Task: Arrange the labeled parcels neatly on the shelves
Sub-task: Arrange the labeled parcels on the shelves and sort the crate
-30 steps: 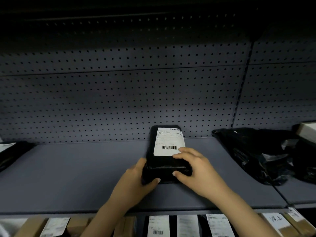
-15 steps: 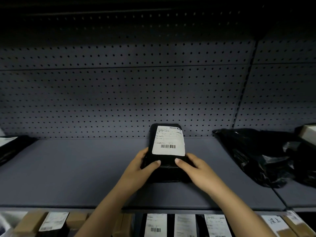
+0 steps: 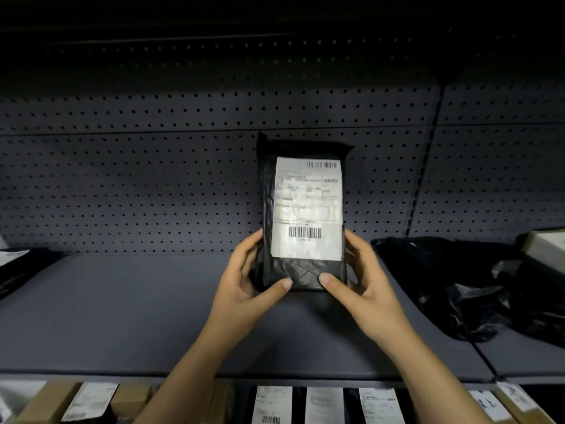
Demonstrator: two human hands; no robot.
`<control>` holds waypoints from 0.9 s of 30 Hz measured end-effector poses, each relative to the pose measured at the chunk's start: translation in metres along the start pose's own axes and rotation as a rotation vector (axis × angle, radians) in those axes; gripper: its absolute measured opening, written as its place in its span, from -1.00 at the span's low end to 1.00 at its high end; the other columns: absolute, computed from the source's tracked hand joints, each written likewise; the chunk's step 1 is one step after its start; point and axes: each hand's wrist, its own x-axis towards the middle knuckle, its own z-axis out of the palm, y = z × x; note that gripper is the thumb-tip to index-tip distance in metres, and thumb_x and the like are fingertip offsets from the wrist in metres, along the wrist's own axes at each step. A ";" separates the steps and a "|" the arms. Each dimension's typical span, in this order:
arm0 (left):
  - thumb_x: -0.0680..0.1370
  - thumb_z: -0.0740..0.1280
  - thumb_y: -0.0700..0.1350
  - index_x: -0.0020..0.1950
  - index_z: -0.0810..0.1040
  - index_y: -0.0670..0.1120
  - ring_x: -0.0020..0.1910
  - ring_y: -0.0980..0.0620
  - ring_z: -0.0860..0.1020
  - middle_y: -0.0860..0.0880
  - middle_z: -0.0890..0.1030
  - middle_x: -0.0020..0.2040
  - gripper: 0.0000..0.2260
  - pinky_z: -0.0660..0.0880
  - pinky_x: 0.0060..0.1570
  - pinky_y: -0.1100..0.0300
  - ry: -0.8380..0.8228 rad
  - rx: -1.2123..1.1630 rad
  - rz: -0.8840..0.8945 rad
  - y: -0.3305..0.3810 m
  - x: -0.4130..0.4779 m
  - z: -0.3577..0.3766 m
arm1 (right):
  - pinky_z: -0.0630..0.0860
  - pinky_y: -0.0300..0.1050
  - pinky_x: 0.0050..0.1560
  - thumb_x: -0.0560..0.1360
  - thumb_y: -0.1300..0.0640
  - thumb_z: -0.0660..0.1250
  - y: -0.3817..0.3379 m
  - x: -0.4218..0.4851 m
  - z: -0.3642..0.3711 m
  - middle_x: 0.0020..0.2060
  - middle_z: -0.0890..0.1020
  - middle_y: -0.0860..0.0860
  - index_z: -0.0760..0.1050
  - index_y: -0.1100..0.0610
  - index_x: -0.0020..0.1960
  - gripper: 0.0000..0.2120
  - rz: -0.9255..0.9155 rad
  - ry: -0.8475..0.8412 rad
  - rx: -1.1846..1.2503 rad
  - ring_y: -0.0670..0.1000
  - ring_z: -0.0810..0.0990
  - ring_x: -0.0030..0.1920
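Note:
A black plastic-wrapped parcel [image 3: 302,270] with a white barcode label stands upright near the middle of the grey shelf [image 3: 122,316], its label facing me. My left hand [image 3: 244,289] grips its lower left side, thumb across the front. My right hand [image 3: 363,289] grips the lower right side the same way. The parcel's bottom edge is level with my thumbs; whether it touches the shelf board I cannot tell.
A pegboard back wall [image 3: 153,179] closes the shelf. Loose black bags [image 3: 458,286] and a pale box [image 3: 547,246] lie on the right, a dark parcel [image 3: 18,267] at far left. Several labeled parcels and cardboard boxes [image 3: 275,405] line the lower shelf.
The parcel lay flat on the shelf a second ago; both hands have tipped it up so it now stands on end with the label facing me.

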 end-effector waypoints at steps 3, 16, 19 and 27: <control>0.39 0.44 -0.44 0.43 0.29 -0.13 0.39 0.04 0.43 0.05 0.50 0.37 -0.32 0.42 0.27 0.23 -0.036 -0.018 0.088 0.008 0.008 0.008 | 0.39 -0.34 0.26 0.44 0.36 0.43 -0.006 0.004 -0.010 0.34 0.47 -0.18 0.26 -0.01 0.42 -0.33 -0.113 0.009 0.035 -0.15 0.36 0.42; 0.37 0.49 -0.36 0.45 0.28 -0.06 0.43 -0.04 0.37 0.00 0.45 0.41 -0.27 0.36 0.38 0.06 -0.025 0.004 0.192 0.025 0.014 0.054 | 0.44 -0.17 0.30 0.38 0.40 0.39 -0.025 0.002 -0.053 0.38 0.45 -0.07 0.24 0.00 0.42 -0.29 -0.227 0.025 0.124 -0.03 0.37 0.44; 0.37 0.50 -0.35 0.45 0.28 -0.08 0.42 -0.05 0.38 0.04 0.46 0.39 -0.28 0.36 0.37 0.06 -0.018 0.013 0.198 0.026 0.013 0.066 | 0.44 -0.11 0.33 0.38 0.38 0.40 -0.027 0.000 -0.063 0.37 0.45 -0.09 0.25 -0.03 0.41 -0.29 -0.229 0.027 0.126 -0.04 0.38 0.43; 0.37 0.49 -0.26 0.45 0.28 -0.06 0.42 -0.04 0.39 0.04 0.46 0.39 -0.29 0.38 0.34 0.12 0.018 0.024 0.196 0.032 0.005 0.095 | 0.33 0.07 0.43 0.38 0.39 0.40 -0.027 -0.007 -0.091 0.34 0.48 -0.14 0.26 -0.06 0.40 -0.29 -0.227 0.009 0.122 -0.05 0.39 0.42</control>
